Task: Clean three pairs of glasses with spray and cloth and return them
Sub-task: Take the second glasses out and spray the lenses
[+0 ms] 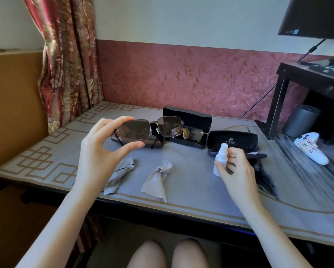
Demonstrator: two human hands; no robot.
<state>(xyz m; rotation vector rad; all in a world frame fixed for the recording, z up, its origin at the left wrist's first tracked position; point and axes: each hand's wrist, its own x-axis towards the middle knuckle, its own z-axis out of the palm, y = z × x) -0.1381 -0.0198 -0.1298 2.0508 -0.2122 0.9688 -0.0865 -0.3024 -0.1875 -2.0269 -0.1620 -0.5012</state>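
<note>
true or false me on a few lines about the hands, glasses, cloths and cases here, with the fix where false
1. The left hand pinches the metal-framed dark-lensed glasses by one lens. True.
2. The right hand holds a cloth. False: it grips the small white spray bottle.
3. A crumpled grey cloth and a second grey cloth lie on the table. True.
4. The middle black hard case is shut. False: its lid stands open.

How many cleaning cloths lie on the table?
2. The left cloth lies by the left hand; the right cloth lies between it and the spray bottle. More may be hidden.
</note>
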